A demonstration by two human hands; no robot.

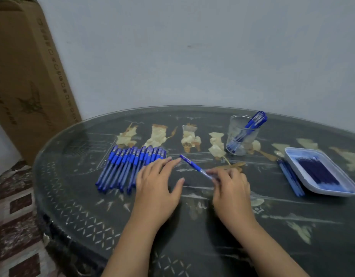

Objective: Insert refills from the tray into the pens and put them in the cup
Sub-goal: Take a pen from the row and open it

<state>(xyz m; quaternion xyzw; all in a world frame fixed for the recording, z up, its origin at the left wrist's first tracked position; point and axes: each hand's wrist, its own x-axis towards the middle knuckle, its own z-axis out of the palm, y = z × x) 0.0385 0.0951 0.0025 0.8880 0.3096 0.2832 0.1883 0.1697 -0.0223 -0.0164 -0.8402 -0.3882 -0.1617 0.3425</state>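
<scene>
I am pinching one pen (194, 166) in the right hand (230, 188). Thumb and fingertips are closing on its clear lower barrel, and its blue end is pointing up and to the left, raised off the desk (212, 246). The left hand (158, 184) is lying open with its fingers straight, holding nothing, and its fingertips are reaching toward the pen's upper end. I judge I am bringing it in to take that end, so the two hands can pull the pen apart for a refill.

The row of pens (130, 166) is lying side by side on the left with the left hand covering its right end, which is putting the next pens within easy reach. The refills (317, 170) are resting in the tray (332, 192) at the far right. A few loose blue sticks (290, 178) are lying against the tray's left side; I cannot tell whether those are refills or barrels. The cup (240, 140) is standing beyond the right hand, toward the back of the desk, with some pens (252, 121) leaning in it to the right.

For moving, bare desk is lying open between the right hand and the tray, and between the hands and the near edge. The cup is sitting close to the back rim, so I am judging that any drop into it is calling for a gentle reach.
</scene>
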